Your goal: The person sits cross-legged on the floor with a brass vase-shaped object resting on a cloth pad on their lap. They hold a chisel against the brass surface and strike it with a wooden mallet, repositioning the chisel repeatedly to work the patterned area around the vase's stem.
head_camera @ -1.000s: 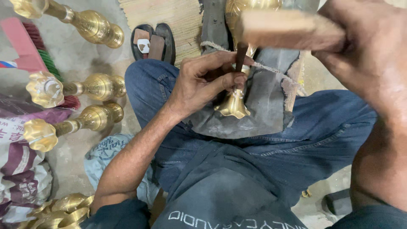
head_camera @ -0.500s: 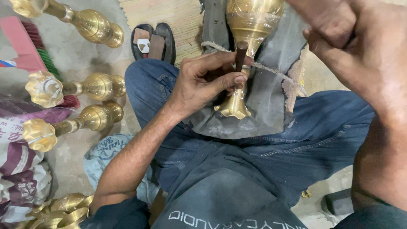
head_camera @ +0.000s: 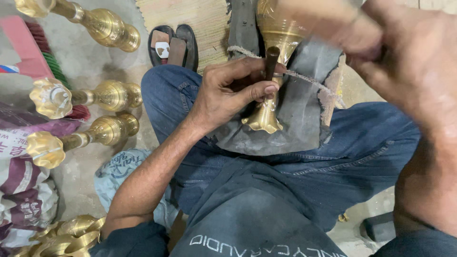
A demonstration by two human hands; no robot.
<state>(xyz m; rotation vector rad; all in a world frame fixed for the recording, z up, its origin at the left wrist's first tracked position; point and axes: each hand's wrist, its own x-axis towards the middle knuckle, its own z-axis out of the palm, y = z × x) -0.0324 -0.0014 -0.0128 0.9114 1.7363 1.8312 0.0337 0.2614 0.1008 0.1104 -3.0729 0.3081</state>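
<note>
Concrete floor held finished brass stands point(head_camera: 85, 97); left hand point(head_camera: 228, 95) pinched a punch point(head_camera: 272, 61) against a lap-held brass vase point(head_camera: 273, 38) while right hand point(head_camera: 409, 62) gripped a blurred mallet point(head_camera: 328, 19), chasing unfinished.

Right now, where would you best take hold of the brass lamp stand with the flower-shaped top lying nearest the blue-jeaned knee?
Probably the narrow stem of the brass lamp stand, coming from above. It lies on its side on the grey floor, and the stem is the slimmest part between the flower-shaped top and the bulbous body.

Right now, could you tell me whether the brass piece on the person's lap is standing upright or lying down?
Lying down: the brass piece rests lengthwise on the grey pad, flared end toward the person.
</note>
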